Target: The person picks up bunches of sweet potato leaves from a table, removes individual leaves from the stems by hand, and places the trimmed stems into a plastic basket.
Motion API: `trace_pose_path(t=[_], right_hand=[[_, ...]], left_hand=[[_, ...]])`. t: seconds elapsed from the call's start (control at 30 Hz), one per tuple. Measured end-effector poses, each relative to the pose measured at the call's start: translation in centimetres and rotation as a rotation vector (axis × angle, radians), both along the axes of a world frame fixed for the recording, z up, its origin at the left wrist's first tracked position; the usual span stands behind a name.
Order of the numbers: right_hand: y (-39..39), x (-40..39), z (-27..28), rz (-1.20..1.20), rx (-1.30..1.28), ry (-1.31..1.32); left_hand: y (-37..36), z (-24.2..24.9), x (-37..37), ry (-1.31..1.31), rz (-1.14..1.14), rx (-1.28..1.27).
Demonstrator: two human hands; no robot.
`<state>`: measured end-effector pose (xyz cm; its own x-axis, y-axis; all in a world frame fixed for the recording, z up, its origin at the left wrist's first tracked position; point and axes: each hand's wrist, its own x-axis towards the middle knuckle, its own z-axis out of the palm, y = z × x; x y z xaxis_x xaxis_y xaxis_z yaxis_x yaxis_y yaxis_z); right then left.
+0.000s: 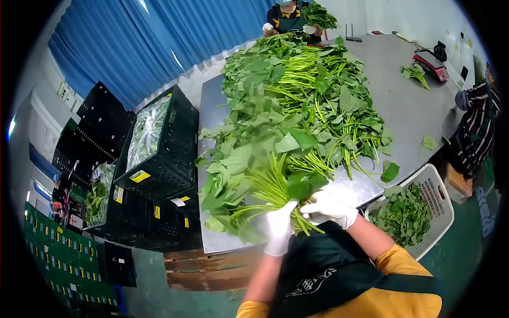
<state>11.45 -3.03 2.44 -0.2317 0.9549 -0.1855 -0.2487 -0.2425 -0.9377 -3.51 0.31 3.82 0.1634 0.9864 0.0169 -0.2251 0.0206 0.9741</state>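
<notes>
A long heap of leafy green stems (297, 79) covers much of the metal table (392, 106). At its near end my left hand (280, 225), in a white glove, is closed round a bunch of greens (270, 185), whose leaves point away from me. My right hand (331, 208), also gloved, is beside it with fingers bent at the cut stem ends; what its fingertips pinch is too small to make out. Several stem ends stick out below and between the two hands.
Dark crates with bagged greens (151, 127) stand left of the table. A white basket (442, 199) holds greens at the right. A red scale (432, 63) sits at the far right. Across the table a gloved co-worker (291, 24) holds a bunch. Green crates (69, 259) stand lower left.
</notes>
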Motion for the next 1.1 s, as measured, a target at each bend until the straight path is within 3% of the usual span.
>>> trace_pose_path(t=[0.03,0.07,0.13,0.17,0.27,0.33,0.4,0.43,0.47,0.53,0.57,0.6,0.67,0.7,0.73,0.77,0.8,0.87,0.9,0.93,1.0,1.07,1.1], right_hand=[[0.5,0.0,0.6,0.054,0.005,-0.150],[0.3,-1.0,1.3,-0.070,0.085,0.011],[1.0,-1.7,-0.3,-0.154,-0.061,0.338],[0.9,-1.8,0.0,-0.167,-0.028,0.474],[1.1,-2.0,-1.3,-0.208,-0.022,0.574],[0.7,-2.0,-1.1,-0.353,0.042,0.471],[0.3,-1.5,-0.9,-0.368,-0.034,0.642],[1.5,-0.9,-7.6,-0.363,0.306,0.334],[0.5,-0.4,-6.8,-0.371,0.306,0.334],[-1.6,0.4,-5.2,-0.471,0.004,0.825],[-1.8,1.4,-5.3,-0.527,0.120,1.191],[-3.5,3.5,-4.9,-0.778,0.039,1.054],[-5.5,10.3,-8.5,-0.814,0.438,1.195],[-6.9,13.3,-8.7,-0.827,0.531,1.444],[-7.7,16.3,-9.1,-1.190,0.542,1.142],[-8.6,16.7,-7.2,-0.878,0.650,1.370],[-8.5,16.3,-6.0,-0.876,0.565,1.412],[-5.7,13.7,-5.8,-0.821,0.430,1.376],[-3.9,12.7,-7.0,-0.833,0.305,0.896],[-2.4,11.8,-7.9,-0.812,0.177,0.417],[-0.1,9.1,-6.7,-0.750,0.174,-0.291],[2.4,8.6,-6.2,-0.761,0.457,-1.251],[3.3,8.5,-5.7,-0.680,0.519,-1.479]], left_hand=[[-0.4,0.7,0.0,-0.140,-0.041,-0.142],[-0.2,0.3,-0.2,-0.138,-0.045,-0.140],[0.4,-0.5,-0.4,0.022,-0.059,-0.019],[0.3,-0.2,-0.3,-0.015,-0.055,-0.085],[0.2,0.8,-0.6,-0.006,-0.114,-0.105],[-0.7,1.6,0.1,0.035,-0.036,-0.126],[-0.9,1.7,0.6,-0.055,-0.026,-0.090],[-0.6,1.2,0.4,-0.106,-0.080,-0.157],[-0.3,0.5,0.3,-0.104,-0.088,-0.159],[0.0,-0.8,-0.1,-0.028,0.083,-0.088],[-0.1,0.3,-2.3,0.651,0.013,0.307],[0.7,0.0,-2.7,0.333,0.106,0.188],[1.5,2.0,-5.0,0.561,0.199,0.424],[1.8,2.3,-5.4,0.536,0.270,0.462],[2.0,2.4,-5.8,0.510,0.340,0.495],[2.9,1.8,-6.2,0.024,0.334,0.218],[3.6,1.1,-6.3,-0.457,0.313,-0.065],[2.8,1.1,-5.5,-0.187,0.260,0.105],[2.9,1.3,-5.3,-0.551,0.197,-0.188],[2.7,1.5,-5.0,-0.551,0.196,-0.186],[1.8,2.1,-4.6,-0.426,0.195,-0.257],[1.0,1.7,-4.9,-0.322,0.140,-0.156],[0.7,1.8,-4.9,-0.330,0.199,-0.125]])
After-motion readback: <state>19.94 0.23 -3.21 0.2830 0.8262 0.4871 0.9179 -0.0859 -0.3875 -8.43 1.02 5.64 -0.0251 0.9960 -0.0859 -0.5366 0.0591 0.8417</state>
